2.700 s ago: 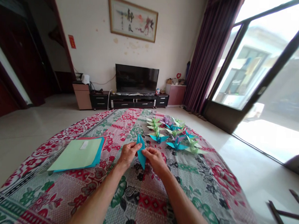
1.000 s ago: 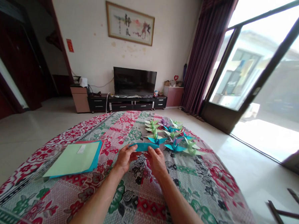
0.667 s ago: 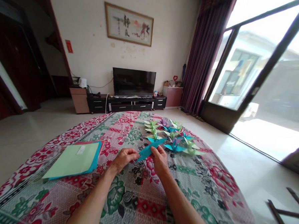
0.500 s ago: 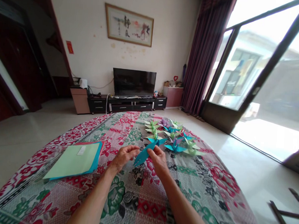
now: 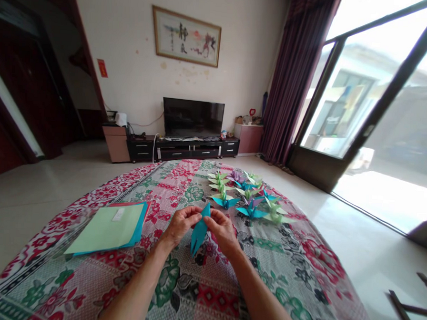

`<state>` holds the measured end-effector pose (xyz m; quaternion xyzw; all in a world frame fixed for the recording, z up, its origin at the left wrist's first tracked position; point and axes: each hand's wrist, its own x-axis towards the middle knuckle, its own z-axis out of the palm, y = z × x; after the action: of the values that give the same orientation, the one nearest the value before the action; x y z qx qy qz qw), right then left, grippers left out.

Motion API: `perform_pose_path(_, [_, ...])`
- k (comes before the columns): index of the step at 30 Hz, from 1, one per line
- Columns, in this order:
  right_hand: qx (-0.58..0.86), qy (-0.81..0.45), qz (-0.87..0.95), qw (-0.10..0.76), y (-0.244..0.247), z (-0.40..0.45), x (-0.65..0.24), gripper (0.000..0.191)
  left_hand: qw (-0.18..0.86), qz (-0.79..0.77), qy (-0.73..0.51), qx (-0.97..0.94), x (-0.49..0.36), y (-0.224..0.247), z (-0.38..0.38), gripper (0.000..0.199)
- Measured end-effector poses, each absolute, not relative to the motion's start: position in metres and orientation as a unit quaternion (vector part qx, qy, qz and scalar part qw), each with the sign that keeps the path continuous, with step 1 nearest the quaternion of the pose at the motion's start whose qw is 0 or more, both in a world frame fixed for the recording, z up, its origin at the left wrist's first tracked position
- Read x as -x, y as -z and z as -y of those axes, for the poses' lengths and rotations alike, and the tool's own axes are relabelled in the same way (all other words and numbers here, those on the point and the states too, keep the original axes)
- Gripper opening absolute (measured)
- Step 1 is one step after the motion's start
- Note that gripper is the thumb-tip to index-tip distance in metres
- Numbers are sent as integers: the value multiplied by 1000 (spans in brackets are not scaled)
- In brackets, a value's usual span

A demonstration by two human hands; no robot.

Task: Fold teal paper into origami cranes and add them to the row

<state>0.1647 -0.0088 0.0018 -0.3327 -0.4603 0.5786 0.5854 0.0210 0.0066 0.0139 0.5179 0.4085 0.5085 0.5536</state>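
Between my hands, above the table, is a folded piece of blue paper (image 5: 199, 235), a narrow diamond with its point up and a split lower end. The fingers of my left hand (image 5: 182, 224) pinch its left edge. My right hand (image 5: 223, 227) pinches the right edge, thumb on the near face. Just beyond, several folded paper cranes in green, blue and purple stand in rows; a blue crane (image 5: 225, 201) is the closest to my hands, with another blue crane (image 5: 251, 210) to its right.
A stack of coloured paper sheets (image 5: 106, 228), pale green on top, lies to the left with a small white slip (image 5: 117, 215) on it. A flowered cloth (image 5: 220, 301) covers the round table. Past the table stands a television (image 5: 193, 118) on a low cabinet.
My left hand has moved right and now grips the blue paper too. The paper has turned from slanted to nearly upright, and its split end hangs lower.
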Motion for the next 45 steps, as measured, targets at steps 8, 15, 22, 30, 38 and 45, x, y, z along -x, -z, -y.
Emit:
perform_pose_path(8, [356,-562,464,585,-3,9,-168,25,561,-395,-502,-526,-23,-13,-6,26])
perform_pose_path(15, [344,-605,488,526,-3,10,-166,28,541,-408,-547,-492,-26,-9,-8,18])
perform_pose_path(22, [375,-569,492,543,0,7,-165,28,574,-405,-542,-461,-26,-10,-9,25])
perform_pose_path(30, [376,-587,515,498,-5,14,-165,27,561,-408,-535,-482,-26,-10,-8,23])
perform_pose_path(38, [344,-619,513,485,-6,17,-163,31,539,-417,-578,-449,-23,-5,-13,25])
perform_pose_path(45, [336,-605,523,498,-10,19,-162,31,522,-411,-570,-484,-26,-6,-12,25])
